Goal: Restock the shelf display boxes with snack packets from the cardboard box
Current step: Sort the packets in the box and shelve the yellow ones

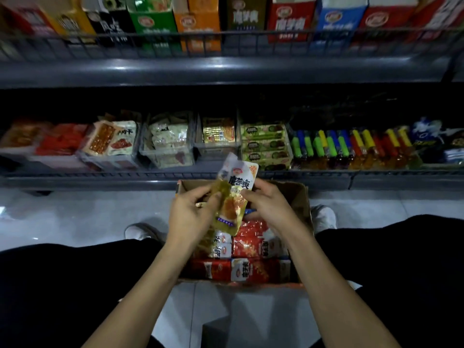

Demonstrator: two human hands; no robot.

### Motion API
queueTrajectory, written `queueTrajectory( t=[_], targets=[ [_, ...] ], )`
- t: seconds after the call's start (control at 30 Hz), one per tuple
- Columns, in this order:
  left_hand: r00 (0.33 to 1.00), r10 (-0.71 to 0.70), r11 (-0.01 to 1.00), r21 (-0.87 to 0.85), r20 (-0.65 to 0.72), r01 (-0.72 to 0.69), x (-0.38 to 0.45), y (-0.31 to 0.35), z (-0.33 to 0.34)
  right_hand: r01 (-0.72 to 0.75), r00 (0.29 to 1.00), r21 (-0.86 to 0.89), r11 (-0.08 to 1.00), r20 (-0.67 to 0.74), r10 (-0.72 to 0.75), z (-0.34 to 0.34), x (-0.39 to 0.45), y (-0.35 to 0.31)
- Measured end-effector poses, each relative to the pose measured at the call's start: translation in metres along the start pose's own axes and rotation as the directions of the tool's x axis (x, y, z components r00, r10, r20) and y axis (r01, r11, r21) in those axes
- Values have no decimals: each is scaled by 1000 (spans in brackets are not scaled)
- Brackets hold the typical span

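- Left hand point(192, 214), centre of the frame: its grip is pinched on the left edge of a yellow snack packet point(232, 197).
- Packet is held up just above the open cardboard box point(300, 197), which is still packed with red packets point(253, 241) lower down.
- Right hand point(267, 205): grip clamped on the packet's right edge.
- Probably best if the packet gets flattened and faced forward before it's slid into a matching display box point(217, 136) on the lower shelf point(100, 175), so nothing's crumpled.

Your upper row of tall coloured display boxes point(241, 18) is blurred and cropped; your forearms hide part of the brown cardboard box point(298, 197).
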State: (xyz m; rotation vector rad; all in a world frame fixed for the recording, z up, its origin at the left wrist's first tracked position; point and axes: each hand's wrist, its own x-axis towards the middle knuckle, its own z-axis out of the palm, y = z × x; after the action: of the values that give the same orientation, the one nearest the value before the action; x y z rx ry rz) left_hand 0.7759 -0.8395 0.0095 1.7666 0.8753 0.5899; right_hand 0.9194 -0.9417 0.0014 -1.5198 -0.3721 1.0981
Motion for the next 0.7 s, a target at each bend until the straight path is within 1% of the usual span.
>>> queueTrajectory(
  t=[0.07, 0.17, 0.2, 0.27, 0.33, 0.43, 0.53, 0.57, 0.63, 0.7],
  targets=[
    [999, -36, 999, -23, 32, 37, -3, 2, 8, 12, 1000, 67, 998, 20, -14, 3, -3, 1],
    [992, -61, 994, -84, 106, 70, -3, 3, 11, 35, 999, 94, 995, 36, -38, 2, -5, 5],
    [991, -53, 995, -80, 125, 64, -1, 0, 9, 39, 998, 96, 995, 38, -43, 1, -5, 7],
    [988, -61, 998, -3, 140, 62, 2, -7, 5, 33, 998, 103, 994, 44, -38, 1, -4, 10],
    [984, -130, 991, 44, 123, 126, 6, -14, 2, 23, 998, 97, 995, 48, -28, 3, -3, 11],
    [964, -257, 966, 10, 71, 257, 9, -15, 1, -10, 999, 100, 995, 49, 5, 6, -2, 10],
    [940, -330, 943, -8, 83, 332, 10, -12, 1, -62, 998, 132, 989, 41, 57, 5, 1, 6],
    [937, -338, 941, -4, 89, 339, 9, -9, 1, -63, 998, 124, 990, 29, 60, 5, 0, 3],
    [942, -323, 946, 32, 91, 322, 10, -3, 1, -33, 999, 32, 999, -9, 33, 3, -2, -6],
    [956, -277, 961, 46, 98, 273, 13, 8, 1, 66, 997, -121, 990, -20, -69, 0, -4, -16]
  ],
)
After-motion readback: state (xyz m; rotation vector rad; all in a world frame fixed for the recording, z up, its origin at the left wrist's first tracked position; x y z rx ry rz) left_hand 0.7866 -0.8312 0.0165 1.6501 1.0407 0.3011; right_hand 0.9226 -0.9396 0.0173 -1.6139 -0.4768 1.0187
